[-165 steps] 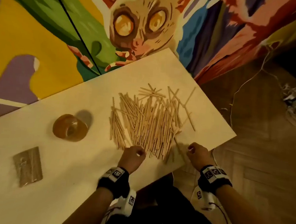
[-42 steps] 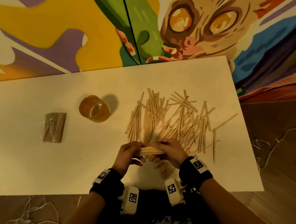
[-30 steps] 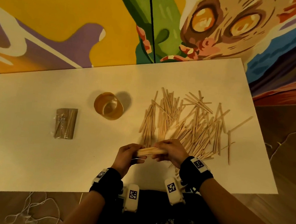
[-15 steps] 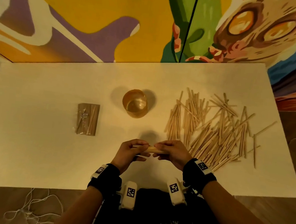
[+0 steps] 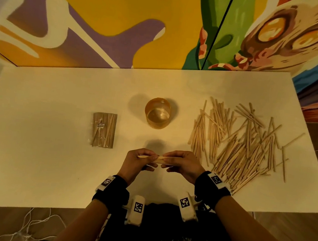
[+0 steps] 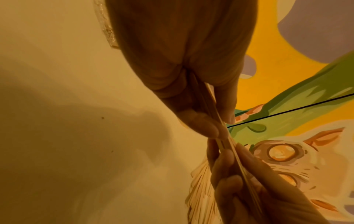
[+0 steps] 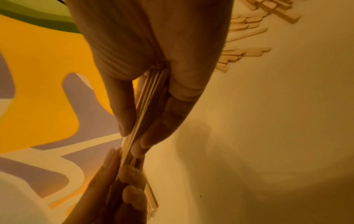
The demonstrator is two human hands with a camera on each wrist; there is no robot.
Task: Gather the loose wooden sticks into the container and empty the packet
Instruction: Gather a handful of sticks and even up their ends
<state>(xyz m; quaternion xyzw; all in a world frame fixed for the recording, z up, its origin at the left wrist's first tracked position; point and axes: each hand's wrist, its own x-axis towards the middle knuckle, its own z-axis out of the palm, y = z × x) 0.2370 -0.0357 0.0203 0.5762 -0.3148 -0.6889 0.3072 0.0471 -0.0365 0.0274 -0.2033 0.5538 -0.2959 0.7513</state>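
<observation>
Head view, with both wrist views. A small bundle of sticks (image 5: 157, 158) is held level above the worktop (image 5: 33, 166), its long axis running left to right across the person's front. The left hand (image 5: 137, 162) pinches the left end and the right hand (image 5: 182, 164) the right end. In the left wrist view the fingers (image 6: 199, 122) are curled and clamped on the bundle against the thumb; the right wrist view shows the same pinch from the other side.

The container (image 5: 157, 112), an open clear cup, stands upright on the worktop directly beyond the bundle, near its midpoint and about equally near either hand. Because the bundle lies crosswise to the cup mouth, the coming move likely requires tipping it end-down before lowering it in.

The remaining loose sticks (image 5: 245, 144) lie scattered to the right of the cup, nearest the right hand. The packet (image 5: 103, 129) lies flat to the left, apart from both hands, and appears full, though its seal is too small to judge. Both wrists are raised off the worktop, forearms converging toward the body's midline.
</observation>
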